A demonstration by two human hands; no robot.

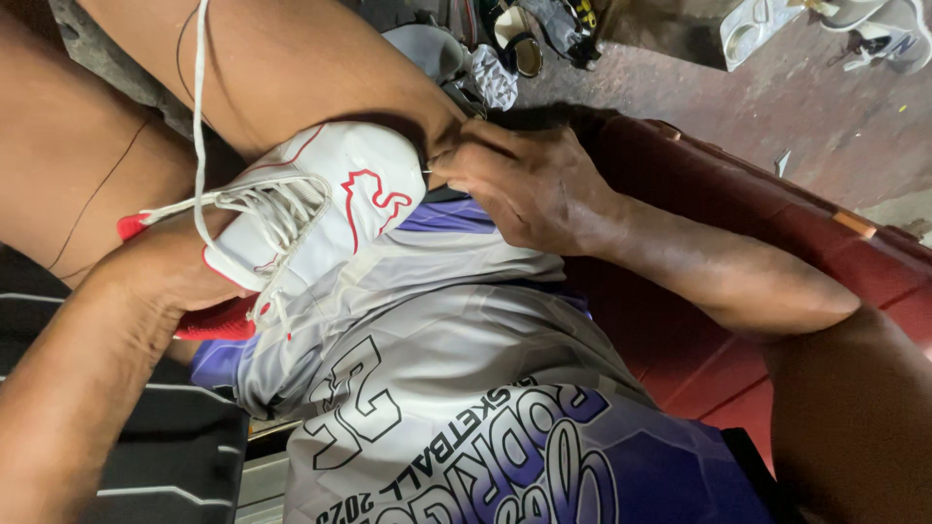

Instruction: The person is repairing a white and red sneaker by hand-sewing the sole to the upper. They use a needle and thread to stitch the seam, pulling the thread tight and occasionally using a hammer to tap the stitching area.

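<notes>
A white sneaker [330, 199] with red trim and loose white laces rests on my lap, wedged against my thigh. My left hand [170, 267] grips the shoe's heel and red sole from below. My right hand [519, 184] presses its pinched fingertips to the shoe's toe, where a thin needle seems to stick out. A dark thread [107, 184] runs across my left leg. Whether the right fingers hold the needle is not clear.
Grey and purple sports shorts [456, 388] cover my lap. A dark red seat [738, 194] lies under my right arm. Other shoes [879, 29] and sandals lie on the concrete floor at the top. A striped black cloth [165, 456] is at lower left.
</notes>
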